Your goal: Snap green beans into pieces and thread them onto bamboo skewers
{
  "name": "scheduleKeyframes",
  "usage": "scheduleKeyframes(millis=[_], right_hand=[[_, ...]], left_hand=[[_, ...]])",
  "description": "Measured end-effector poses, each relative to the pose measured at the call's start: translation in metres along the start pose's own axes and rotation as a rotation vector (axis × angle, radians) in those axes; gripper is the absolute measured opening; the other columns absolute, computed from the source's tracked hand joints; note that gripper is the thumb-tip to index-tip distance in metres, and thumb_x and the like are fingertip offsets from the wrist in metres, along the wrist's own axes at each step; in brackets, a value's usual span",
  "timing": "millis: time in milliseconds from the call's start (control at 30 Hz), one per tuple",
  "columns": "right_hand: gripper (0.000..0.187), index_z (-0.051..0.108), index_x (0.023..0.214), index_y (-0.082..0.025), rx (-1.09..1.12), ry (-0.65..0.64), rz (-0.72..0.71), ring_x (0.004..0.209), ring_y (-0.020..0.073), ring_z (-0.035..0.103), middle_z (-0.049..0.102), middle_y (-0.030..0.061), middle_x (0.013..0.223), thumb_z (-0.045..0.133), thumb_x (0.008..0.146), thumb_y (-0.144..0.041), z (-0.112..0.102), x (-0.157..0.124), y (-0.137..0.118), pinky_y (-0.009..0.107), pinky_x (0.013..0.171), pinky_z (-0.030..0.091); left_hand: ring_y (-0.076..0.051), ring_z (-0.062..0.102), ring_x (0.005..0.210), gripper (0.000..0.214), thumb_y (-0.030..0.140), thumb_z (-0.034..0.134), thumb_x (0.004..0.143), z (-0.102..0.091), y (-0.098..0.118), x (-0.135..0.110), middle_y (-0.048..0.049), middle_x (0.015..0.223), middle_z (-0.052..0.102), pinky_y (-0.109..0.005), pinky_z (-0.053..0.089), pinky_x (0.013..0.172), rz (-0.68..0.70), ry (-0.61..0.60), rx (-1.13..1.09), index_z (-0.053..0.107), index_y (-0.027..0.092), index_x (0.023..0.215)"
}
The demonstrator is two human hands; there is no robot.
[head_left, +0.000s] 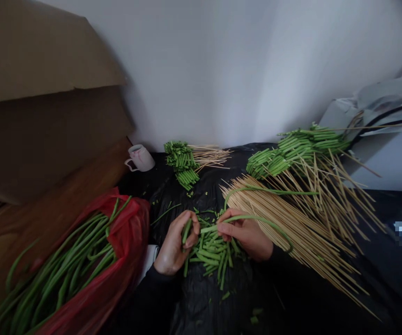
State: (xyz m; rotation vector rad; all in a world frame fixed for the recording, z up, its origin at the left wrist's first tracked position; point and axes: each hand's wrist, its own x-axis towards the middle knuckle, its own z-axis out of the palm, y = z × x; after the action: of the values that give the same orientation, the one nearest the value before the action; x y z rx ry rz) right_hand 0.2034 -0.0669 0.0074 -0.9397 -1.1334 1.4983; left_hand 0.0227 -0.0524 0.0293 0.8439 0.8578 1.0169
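My left hand (178,239) is curled round short pieces of green bean (187,230). Just to its right, my right hand (242,231) pinches a long green bean (256,217) near one end, and the rest of it curves away over the wrist. That end points at my left fingers; a small gap seems to lie between. Below and between both hands is a loose pile of cut bean pieces (209,255). Another long bean (273,190) arches behind my right hand, across a heap of bare wooden skewers (291,232).
A red plastic bag (131,232) of long beans (64,265) lies at left. Skewered bean bundles rest at the back centre (183,160) and back right (298,149). A white mug (141,158) stands by the wall, near a cardboard box (47,56). Black plastic sheeting (201,302) covers the surface.
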Motion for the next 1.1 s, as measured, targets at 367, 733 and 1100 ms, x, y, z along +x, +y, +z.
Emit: scheduleKeyframes(millis=[367,733,1100], right_hand=[[0.024,0.065,0.08,-0.019,0.258,0.054,0.067,0.054,0.0084,0.052,0.062,-0.003,0.063,0.076,0.071,-0.038,-0.009,0.005,-0.012,0.022,0.053,0.039],[0.025,0.064,0.075,-0.019,-0.011,-0.035,0.009,0.052,0.0109,0.053,0.061,-0.0024,0.06,0.072,0.074,-0.043,-0.005,0.002,-0.009,0.025,0.052,0.041],[0.024,0.061,0.074,-0.02,-0.102,0.058,-0.036,0.053,0.0114,0.052,0.06,-0.003,0.06,0.073,0.073,-0.041,-0.001,0.0,-0.016,0.026,0.053,0.042]], left_hand=[[-0.002,0.023,0.038,0.033,0.044,0.074,0.071,0.0,-0.005,-0.007,0.001,0.052,0.058,-0.02,0.008,0.04,-0.138,-0.174,0.34,0.06,0.014,0.074],[-0.004,0.025,0.042,0.039,0.051,0.073,0.069,-0.002,-0.012,-0.006,0.0041,0.052,0.048,-0.02,0.015,0.042,-0.06,-0.166,0.409,0.067,0.013,0.076],[-0.013,0.052,0.062,0.024,0.037,0.076,0.07,0.006,-0.007,-0.006,-0.0028,0.065,0.064,-0.024,0.039,0.062,0.075,-0.103,0.545,0.07,0.013,0.07]])
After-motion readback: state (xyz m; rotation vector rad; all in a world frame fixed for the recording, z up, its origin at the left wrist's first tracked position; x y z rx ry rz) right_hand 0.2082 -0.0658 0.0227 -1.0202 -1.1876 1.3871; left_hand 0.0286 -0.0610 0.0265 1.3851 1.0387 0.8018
